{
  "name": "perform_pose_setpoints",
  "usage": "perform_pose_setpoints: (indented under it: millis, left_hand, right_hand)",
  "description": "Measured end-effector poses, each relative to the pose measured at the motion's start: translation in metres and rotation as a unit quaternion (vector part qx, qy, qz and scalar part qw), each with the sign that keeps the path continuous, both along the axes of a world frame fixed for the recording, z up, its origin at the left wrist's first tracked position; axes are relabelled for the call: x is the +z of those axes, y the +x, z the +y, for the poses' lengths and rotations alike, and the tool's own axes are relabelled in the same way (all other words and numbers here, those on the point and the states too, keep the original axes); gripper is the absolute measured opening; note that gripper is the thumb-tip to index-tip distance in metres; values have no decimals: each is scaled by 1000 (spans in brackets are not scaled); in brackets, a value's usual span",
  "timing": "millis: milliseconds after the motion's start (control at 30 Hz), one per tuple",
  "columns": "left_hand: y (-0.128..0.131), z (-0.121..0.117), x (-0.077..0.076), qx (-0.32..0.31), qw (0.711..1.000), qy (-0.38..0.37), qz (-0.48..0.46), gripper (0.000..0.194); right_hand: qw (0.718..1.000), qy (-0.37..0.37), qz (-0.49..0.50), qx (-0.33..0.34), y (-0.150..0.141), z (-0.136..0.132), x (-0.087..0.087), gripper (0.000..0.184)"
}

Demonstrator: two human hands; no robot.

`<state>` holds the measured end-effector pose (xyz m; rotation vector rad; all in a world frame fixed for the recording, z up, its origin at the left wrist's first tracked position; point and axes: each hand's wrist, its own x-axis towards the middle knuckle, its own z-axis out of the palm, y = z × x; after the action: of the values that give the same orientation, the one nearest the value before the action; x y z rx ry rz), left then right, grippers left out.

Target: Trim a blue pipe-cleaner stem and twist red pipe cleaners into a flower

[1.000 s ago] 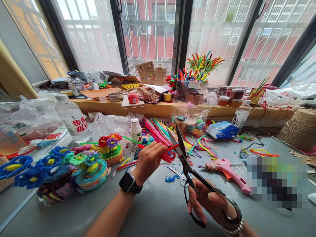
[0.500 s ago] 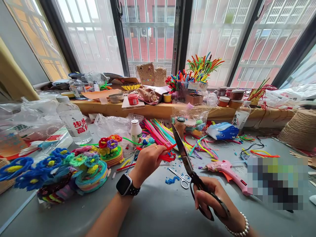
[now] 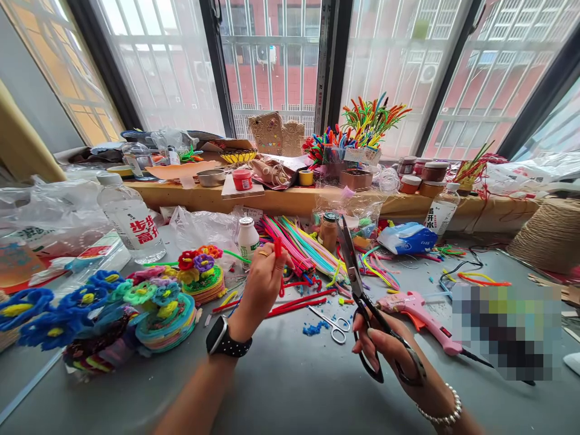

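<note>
My left hand (image 3: 261, 284), with a black watch on its wrist, is closed around a red pipe cleaner (image 3: 278, 246) held upright above the table. Some of that red piece is hidden behind my fingers. In my right hand (image 3: 389, 341) are large black-handled scissors (image 3: 352, 260), blades pointing up and slightly parted, fingers through the loops. Below and between the hands lie small silver scissors (image 3: 333, 325) beside blue fuzzy scraps (image 3: 316, 328). Cut red pipe cleaners (image 3: 301, 304) rest just right of my left hand, in front of a bundle of multicoloured pipe cleaners (image 3: 312, 241).
Fuzzy flower crafts (image 3: 165, 320) stand on the left near a water bottle (image 3: 131, 220). A pink glue gun (image 3: 423, 320) lies right of the scissors, with a twine spool (image 3: 548, 238) farther right. A cluttered wooden ledge (image 3: 281, 199) runs along the window.
My left hand has moved left and turned upward, raising the red pipe cleaner away from the scissors. Red pieces now show on the table. The large scissors have shifted slightly right, blades more parted.
</note>
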<state>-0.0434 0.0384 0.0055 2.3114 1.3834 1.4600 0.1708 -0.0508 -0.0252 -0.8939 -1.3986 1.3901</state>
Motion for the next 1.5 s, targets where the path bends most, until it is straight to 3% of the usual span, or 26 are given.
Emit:
perform_pose_setpoints:
  millis: [100, 200, 267, 367, 467, 667, 1000, 1367, 1500]
  left_hand:
    - [-4, -1, 6, 13, 977, -52, -204, 34]
    - [-4, 0, 9, -38, 893, -134, -429, 27]
    - [-3, 1, 10, -52, 829, -160, -534, 22]
    - [-1, 2, 12, -56, 768, -165, -616, 18]
    - [0, 2, 12, -70, 746, -160, -643, 15]
    - [1, 2, 11, -89, 744, -148, -645, 14]
    - [5, -2, 12, -135, 750, -165, -626, 11]
    - [9, -12, 12, -270, 787, -261, -489, 8]
    - [13, -19, 14, -305, 808, -299, -406, 9]
  right_hand:
    - [997, 30, 47, 46, 1, 3, -8, 46]
    - [986, 43, 97, 132, 0, 6, -12, 75]
    - [975, 13, 130, 182, -3, 5, -10, 83]
    - [956, -60, 177, 227, -12, 1, -6, 87]
    - [939, -94, 211, 256, -19, -4, -5, 87]
    - [921, -84, 233, 301, -23, -6, -13, 88]
    - [912, -104, 257, 301, -26, -3, -14, 86]
    - [934, -88, 278, 207, -20, -3, -7, 80]
    - [933, -93, 282, 204, -20, -3, -7, 74]
